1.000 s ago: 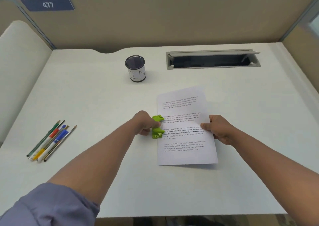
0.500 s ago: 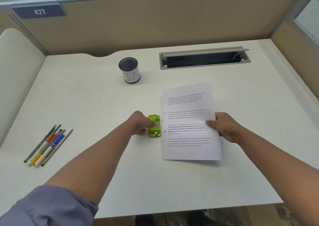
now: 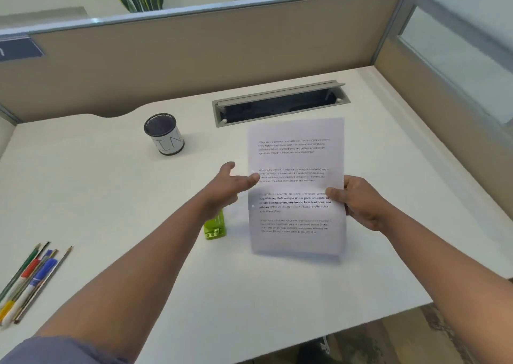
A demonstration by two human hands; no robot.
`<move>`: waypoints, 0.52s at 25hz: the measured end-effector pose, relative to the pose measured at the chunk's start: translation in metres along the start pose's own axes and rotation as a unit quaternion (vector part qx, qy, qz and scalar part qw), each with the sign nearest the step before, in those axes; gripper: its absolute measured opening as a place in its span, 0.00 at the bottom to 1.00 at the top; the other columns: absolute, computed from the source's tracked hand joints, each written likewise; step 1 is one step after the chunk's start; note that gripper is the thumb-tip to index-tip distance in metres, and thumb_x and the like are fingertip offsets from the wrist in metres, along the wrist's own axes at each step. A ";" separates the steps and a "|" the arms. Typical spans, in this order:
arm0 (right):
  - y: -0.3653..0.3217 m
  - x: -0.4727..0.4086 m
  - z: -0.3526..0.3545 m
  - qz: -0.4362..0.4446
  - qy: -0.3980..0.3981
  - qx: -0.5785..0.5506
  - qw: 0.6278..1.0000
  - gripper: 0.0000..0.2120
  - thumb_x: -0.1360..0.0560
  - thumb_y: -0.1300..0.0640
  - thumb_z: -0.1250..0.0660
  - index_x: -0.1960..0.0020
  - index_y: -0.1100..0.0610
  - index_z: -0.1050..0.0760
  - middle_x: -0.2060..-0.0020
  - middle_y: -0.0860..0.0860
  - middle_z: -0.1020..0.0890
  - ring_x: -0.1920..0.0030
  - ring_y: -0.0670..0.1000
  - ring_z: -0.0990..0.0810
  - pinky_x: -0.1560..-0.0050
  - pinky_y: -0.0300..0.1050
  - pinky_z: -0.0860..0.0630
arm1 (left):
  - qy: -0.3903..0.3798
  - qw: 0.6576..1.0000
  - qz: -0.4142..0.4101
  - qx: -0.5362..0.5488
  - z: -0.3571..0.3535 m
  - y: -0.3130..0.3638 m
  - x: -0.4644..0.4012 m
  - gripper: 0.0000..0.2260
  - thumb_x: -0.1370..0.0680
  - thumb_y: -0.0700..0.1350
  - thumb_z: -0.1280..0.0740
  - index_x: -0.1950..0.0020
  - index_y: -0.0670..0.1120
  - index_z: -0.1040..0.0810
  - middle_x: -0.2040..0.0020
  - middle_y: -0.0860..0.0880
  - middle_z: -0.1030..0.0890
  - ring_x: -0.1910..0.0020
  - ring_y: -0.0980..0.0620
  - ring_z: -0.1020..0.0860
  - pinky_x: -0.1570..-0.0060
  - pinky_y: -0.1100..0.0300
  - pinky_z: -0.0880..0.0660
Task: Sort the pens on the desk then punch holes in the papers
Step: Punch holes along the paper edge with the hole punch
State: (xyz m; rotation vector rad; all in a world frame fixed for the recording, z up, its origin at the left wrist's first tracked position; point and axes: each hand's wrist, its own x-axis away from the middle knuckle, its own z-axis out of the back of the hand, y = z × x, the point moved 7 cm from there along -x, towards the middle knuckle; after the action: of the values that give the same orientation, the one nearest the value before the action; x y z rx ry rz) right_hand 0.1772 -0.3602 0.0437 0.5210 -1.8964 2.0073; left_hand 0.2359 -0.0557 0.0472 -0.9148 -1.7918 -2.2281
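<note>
A white desk point(image 3: 111, 197) inside a tan-walled cubicle is seen from above, with a printed paper point(image 3: 295, 186) lifted clear of the surface at about 2 o'clock from the frame's centre, its lower edge raised and a shadow cast beneath it. The sheet is pinched at its right edge by the right hand point(image 3: 361, 202), thumb laid over the text; the left hand point(image 3: 230, 183) is held with fingers spread and relaxed, gripping nothing, its fingertips at or just short of the sheet's left margin, where two small holes appear to be punched. A black mesh pen cup point(image 3: 164, 134) is stood at 11 o'clock, with no pens visible in it. The pens point(image 3: 30, 280) are lying bunched at 8 o'clock, near the desk's left edge, well apart from the cup. A green hole punch point(image 3: 215, 226) is left on the desk just below the left wrist. Held by one edge only, the paper could sag, crease or slip free; the punch could be knocked by the left forearm; and the pens could roll off the near edge if brushed.
</note>
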 end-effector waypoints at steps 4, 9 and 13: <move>-0.014 0.014 0.033 0.067 0.035 -0.035 0.997 0.11 0.19 0.63 0.33 0.37 0.60 0.20 0.42 0.54 0.14 0.41 0.61 0.16 0.40 0.61 0.19 | -0.106 0.990 -0.072 0.055 -0.063 0.032 -0.011 0.20 0.21 0.44 0.28 0.30 0.46 0.26 0.38 0.48 0.15 0.39 0.44 0.18 0.46 0.52 0.19; -0.031 0.036 0.060 0.191 0.144 -0.036 0.970 0.09 0.18 0.62 0.33 0.45 0.52 0.17 0.48 0.46 0.12 0.46 0.49 0.14 0.47 0.41 0.19 | -0.029 0.983 -0.176 0.042 -0.101 0.075 -0.018 0.11 0.16 0.40 0.38 0.37 0.46 0.20 0.42 0.49 0.14 0.45 0.48 0.15 0.46 0.49 0.17; -0.041 0.053 0.073 0.254 0.216 -0.039 0.942 0.14 0.19 0.60 0.33 0.51 0.42 0.15 0.52 0.41 0.12 0.49 0.45 0.14 0.49 0.39 0.19 | 0.046 0.965 -0.252 0.052 -0.136 0.099 -0.016 0.11 0.15 0.41 0.39 0.42 0.50 0.19 0.48 0.57 0.13 0.49 0.55 0.15 0.53 0.59 0.18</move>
State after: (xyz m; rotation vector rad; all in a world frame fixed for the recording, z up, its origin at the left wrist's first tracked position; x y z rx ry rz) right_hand 0.1528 -0.4317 0.1081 -0.4522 -1.9350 2.0935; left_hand 0.2447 -0.2130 0.1077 -0.3475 -2.2679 -2.3643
